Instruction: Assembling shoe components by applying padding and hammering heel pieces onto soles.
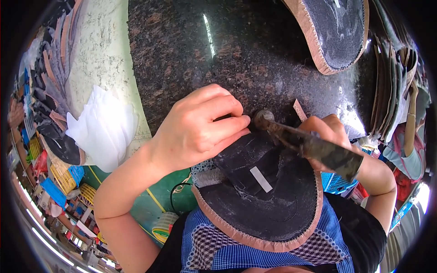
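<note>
A black curved panel [259, 209] with a zigzag-stitched brown edge leans at the near side of the dark stone tabletop [182, 54], against my apron. A short white strip [261, 179] lies on its middle. My left hand [205, 123] is closed at the panel's far edge, thumb and fingers pressed together; what they grip there is mostly hidden. In my right hand [325, 129] is a hammer [318, 148] with a worn, dark metal head. Its round face is just right of my left fingertips, over the panel's far edge. A narrow brown strip [299, 110] sticks out beyond my right hand.
Another brown-edged black panel [337, 36] lies at the far right. White thin sheets [102, 127] are piled at the left, near a stack of dark and brown pieces [57, 100]. More flat pieces [391, 91] stand at the right, near another person's arm [411, 118].
</note>
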The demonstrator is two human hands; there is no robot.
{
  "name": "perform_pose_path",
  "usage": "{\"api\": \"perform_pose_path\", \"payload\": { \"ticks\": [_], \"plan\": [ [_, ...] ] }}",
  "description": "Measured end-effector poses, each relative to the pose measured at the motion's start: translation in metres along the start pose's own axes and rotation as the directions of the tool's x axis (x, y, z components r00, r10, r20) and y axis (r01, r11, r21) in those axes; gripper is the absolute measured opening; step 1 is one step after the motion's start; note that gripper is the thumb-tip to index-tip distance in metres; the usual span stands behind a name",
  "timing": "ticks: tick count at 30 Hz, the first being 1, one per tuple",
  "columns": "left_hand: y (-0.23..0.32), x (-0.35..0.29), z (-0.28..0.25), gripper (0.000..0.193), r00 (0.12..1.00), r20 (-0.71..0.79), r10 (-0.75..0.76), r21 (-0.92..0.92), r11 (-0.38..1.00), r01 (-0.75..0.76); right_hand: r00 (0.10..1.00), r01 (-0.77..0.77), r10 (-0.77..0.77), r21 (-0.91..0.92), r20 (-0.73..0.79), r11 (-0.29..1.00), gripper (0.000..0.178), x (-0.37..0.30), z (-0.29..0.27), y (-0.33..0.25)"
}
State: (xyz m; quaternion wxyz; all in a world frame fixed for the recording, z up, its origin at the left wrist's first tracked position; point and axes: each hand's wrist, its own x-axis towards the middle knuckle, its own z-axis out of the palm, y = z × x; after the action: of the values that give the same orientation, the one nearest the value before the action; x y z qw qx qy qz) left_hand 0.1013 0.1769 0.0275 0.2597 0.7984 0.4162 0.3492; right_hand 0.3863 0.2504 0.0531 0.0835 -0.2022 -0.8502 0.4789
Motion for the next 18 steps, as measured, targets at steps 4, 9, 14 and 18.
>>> {"api": "perform_pose_path", "payload": {
  "ticks": [4,9,14,18],
  "plan": [
    [0.012,-0.008,0.004,0.027,1.000,0.023,-0.011,0.064,0.998,0.009,0.992,0.003,-0.019,-0.126,-0.123,0.992,0.038,-0.004,-0.003,-0.016],
    [0.033,-0.013,0.015,0.029,1.000,0.000,-0.015,0.290,0.957,0.014,0.996,0.070,-0.075,-0.095,-0.047,0.993,0.023,0.015,-0.003,-0.004],
    [0.027,-0.013,0.001,0.027,0.990,0.009,-0.144,0.200,0.970,0.139,0.989,0.144,-0.141,-0.115,0.036,0.983,0.023,0.010,-0.001,-0.005],
    [0.024,-0.019,0.008,0.024,0.993,-0.041,-0.114,0.105,0.987,0.118,1.000,0.015,-0.010,-0.260,0.019,0.966,0.025,0.020,-0.013,-0.016]
  ]
}}
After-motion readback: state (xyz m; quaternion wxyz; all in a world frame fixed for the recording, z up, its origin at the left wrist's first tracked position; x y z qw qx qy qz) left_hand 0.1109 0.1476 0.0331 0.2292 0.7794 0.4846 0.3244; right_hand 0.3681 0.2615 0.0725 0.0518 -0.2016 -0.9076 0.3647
